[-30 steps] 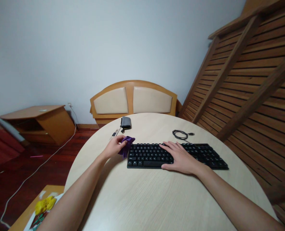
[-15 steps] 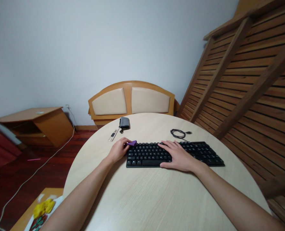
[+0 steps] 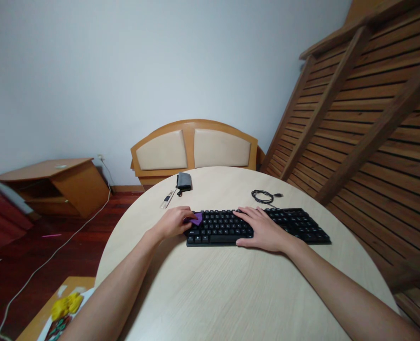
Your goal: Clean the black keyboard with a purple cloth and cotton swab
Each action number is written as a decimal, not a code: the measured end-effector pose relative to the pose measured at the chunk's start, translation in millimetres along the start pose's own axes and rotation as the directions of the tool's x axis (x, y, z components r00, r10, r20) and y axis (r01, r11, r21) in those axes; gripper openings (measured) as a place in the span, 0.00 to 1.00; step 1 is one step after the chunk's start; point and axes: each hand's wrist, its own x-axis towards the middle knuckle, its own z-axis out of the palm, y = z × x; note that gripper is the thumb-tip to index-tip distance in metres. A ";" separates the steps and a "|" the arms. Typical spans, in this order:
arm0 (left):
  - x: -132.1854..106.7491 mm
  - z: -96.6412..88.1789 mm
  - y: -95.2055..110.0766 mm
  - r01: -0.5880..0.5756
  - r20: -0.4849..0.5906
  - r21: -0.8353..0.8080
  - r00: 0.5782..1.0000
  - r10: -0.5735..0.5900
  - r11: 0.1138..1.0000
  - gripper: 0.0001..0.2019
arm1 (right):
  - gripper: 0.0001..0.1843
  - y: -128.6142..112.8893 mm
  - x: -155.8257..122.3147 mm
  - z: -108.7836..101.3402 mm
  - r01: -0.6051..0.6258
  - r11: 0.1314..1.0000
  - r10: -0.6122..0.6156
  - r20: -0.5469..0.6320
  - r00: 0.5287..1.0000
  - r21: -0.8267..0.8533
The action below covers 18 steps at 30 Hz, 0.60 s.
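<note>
On keyboard (image 3: 255,226), left hand (image 3: 172,222) with cloth (image 3: 197,218)

Round pale table (image 3: 213,293) carries a black keyboard (image 3: 295,225), coiled cable (image 3: 263,196) and grey pouch (image 3: 184,181)

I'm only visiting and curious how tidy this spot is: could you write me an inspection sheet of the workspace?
Surface: round pale wooden table.
Job's things: black keyboard across the table; purple cloth on its left end.
Clutter: grey pouch and small strip items near the far edge.
Hands: left hand, fingers closed on the purple cloth; right hand flat and open on the keys.
Cables: coiled black cable beyond the keyboard; white cable on the floor.
Surroundings: padded headboard, slatted wooden wall, low cabinet, yellow object lower left.
</note>
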 end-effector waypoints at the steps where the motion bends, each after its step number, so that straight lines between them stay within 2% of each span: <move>1: 0.0 -1.4 1.2 -0.004 0.007 -0.002 1.000 0.004 1.000 0.15 | 0.52 0.2 0.0 0.2 -0.001 1.000 0.001 0.000 1.000 0.003; 12: -1.1 -7.6 12.5 0.024 0.074 -0.041 0.997 -0.021 0.999 0.13 | 0.52 0.6 -0.4 0.6 -0.013 1.000 0.013 -0.015 1.000 -0.015; 18: -2.8 -1.6 8.2 0.011 -0.018 -0.069 1.000 -0.012 0.998 0.10 | 0.51 4.5 3.3 8.4 -0.035 0.999 0.034 -0.053 0.998 -0.018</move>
